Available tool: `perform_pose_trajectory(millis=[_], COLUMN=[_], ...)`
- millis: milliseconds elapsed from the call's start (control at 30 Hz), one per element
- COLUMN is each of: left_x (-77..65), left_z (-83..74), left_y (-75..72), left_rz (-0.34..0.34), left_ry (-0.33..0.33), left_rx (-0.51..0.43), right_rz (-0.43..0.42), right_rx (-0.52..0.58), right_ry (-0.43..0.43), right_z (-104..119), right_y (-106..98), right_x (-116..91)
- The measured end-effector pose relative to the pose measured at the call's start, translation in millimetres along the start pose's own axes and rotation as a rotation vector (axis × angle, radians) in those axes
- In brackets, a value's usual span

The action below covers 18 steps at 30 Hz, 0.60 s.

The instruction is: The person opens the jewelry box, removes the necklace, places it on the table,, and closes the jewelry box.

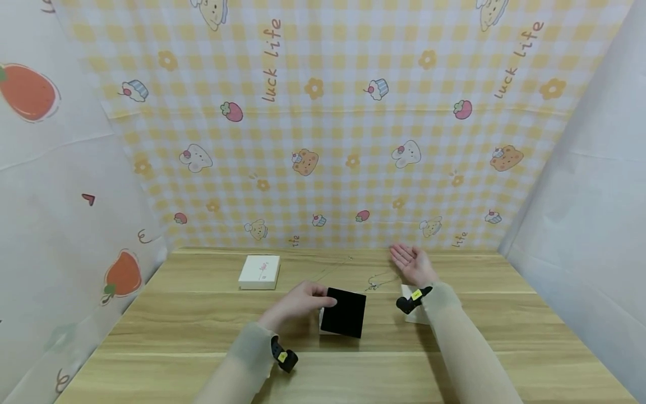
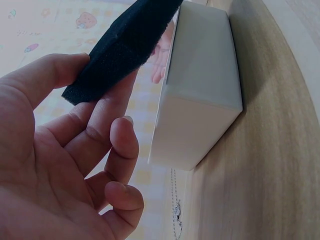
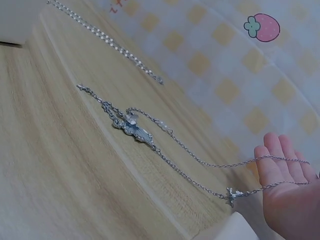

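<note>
My left hand [image 1: 303, 300] pinches a square black foam pad [image 1: 344, 313] between thumb and fingers; its other fingers curl loosely in the left wrist view. The pad is tilted above a white box [image 2: 200, 85], hiding most of it from the head view. At the back right, my right hand [image 1: 411, 265] is palm up with fingers extended. A silver necklace [image 3: 135, 131] with a winged-looking pendant lies left of that hand. Its chain crosses the fingers and palm in the right wrist view; I cannot tell whether it touches them.
A second white box [image 1: 259, 272] with pink print stands at the back left. Another fine silver chain [image 3: 107, 40] lies on the wooden table [image 1: 202, 325]. Beneath my right wrist is a partly hidden white piece [image 1: 416, 315]. A patterned cloth [image 1: 323, 134] hangs behind the table.
</note>
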State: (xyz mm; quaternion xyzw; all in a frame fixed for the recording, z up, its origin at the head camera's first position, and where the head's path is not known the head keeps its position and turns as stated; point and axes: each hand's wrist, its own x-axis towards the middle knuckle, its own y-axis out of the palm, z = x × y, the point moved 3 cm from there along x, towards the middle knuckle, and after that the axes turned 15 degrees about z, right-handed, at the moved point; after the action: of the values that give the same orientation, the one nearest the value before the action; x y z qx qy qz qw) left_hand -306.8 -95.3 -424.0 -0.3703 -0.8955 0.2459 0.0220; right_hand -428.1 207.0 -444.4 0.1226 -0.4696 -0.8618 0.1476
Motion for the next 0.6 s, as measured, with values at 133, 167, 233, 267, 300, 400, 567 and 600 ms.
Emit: perform_pose_trajectory(millis=[133,167,233,267,300,400,567,600], left_x=[0.6,0.8,0.9,1.0,1.1,1.4,1.3,1.2], left_z=[0.4,0.5,0.5,0.3,0.1,0.4,0.5,0.4], left_y=[-0.5,-0.5,-0.6,-0.4,-0.3,-0.1,-0.1,-0.2], left_rz=[0.002,0.002,0.002,0.001,0.002,0.001,0.001,0.001], left_ry=[0.003,0.002,0.004,0.006,0.008,0.016,0.013,0.013], left_rx=[0.002,0.006,0.008,0.01,0.011,0.014,0.017,0.017], right_rz=[-0.007,-0.013,-0.018,-0.02,-0.024,-0.019,-0.022,-0.025], right_rx=[-0.007,-0.012,-0.02,-0.025,-0.03,-0.047,-0.048,-0.045], right_ry=[-0.007,-0.011,-0.011,-0.011,-0.012,-0.009,-0.005,-0.005], right_z=[1.3,1.5,1.3,1.2,1.2,1.2,1.4,1.4], right_y=[-2.0,-2.5,-2.2,-2.2,-2.5,-3.5,-6.8,-7.1], right_x=[-0.8,-0.9,-1.7,-2.0,-2.3,-3.0,-1.5,-1.4])
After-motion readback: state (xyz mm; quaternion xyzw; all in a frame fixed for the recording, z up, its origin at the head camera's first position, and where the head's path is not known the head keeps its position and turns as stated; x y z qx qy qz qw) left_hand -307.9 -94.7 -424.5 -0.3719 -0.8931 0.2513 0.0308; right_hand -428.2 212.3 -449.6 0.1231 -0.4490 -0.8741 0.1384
